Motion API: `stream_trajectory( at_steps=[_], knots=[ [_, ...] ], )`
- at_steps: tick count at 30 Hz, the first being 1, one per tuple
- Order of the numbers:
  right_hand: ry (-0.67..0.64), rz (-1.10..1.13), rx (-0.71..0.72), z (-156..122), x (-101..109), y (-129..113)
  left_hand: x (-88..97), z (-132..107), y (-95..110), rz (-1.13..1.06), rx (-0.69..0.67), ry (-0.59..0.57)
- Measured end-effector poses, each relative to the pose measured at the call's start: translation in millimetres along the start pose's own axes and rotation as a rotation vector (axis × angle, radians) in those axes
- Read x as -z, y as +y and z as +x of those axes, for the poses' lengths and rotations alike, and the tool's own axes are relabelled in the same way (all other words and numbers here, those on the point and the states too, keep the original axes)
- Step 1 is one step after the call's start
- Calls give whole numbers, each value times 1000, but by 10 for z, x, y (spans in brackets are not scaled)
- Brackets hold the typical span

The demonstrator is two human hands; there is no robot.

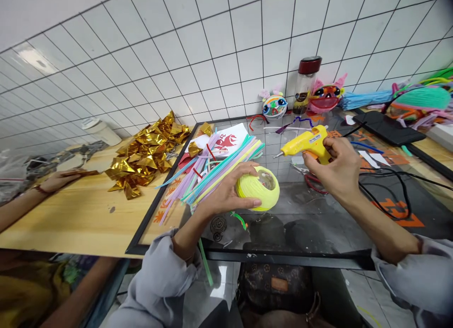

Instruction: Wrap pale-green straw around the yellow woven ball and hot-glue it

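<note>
My left hand is wrapped round the side of a round form wound with yellow pipe cleaner. An opening at its upper right shows a clear inside. In my right hand is a yellow hot glue gun, its metal nozzle aimed left, above and to the right of the yellow form and apart from it. Behind my left hand lies a bundle of pastel pipe cleaners. A pair of scissors with red handles rests beneath the glue gun.
Crumpled gold foil pieces lie left, near a co-worker's hand. Along the wall stand two decorated animal heads and a bottle. A black phone-like slab and black cable lie right. The board's dark edge runs in front.
</note>
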State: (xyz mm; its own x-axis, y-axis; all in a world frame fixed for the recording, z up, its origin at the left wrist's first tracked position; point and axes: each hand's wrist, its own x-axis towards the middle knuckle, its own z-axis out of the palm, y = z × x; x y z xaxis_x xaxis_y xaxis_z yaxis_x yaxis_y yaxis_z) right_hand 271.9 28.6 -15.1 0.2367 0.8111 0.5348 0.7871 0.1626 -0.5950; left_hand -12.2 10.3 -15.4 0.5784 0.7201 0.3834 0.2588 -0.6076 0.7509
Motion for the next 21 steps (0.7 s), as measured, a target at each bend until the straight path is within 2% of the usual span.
stream_trajectory(
  at_steps=[6, 13, 16, 18, 21],
  knots=[
    [-263, -297, -110, 106, -213, 311, -2, -12, -19, -8, 2, 6],
    [-354, -449, -159, 135, -270, 271, -10, 9, -1, -18, -6, 19],
    [-332, -514, -93, 135, -232, 215, -15, 16, 9, -30, 13, 29],
    [-253, -456, 1, 101, -185, 156, -17, 15, 10, -31, 21, 35],
    [-42, -85, 286, -34, -113, -3, -20, 9, 0, -9, 26, 32]
  ],
)
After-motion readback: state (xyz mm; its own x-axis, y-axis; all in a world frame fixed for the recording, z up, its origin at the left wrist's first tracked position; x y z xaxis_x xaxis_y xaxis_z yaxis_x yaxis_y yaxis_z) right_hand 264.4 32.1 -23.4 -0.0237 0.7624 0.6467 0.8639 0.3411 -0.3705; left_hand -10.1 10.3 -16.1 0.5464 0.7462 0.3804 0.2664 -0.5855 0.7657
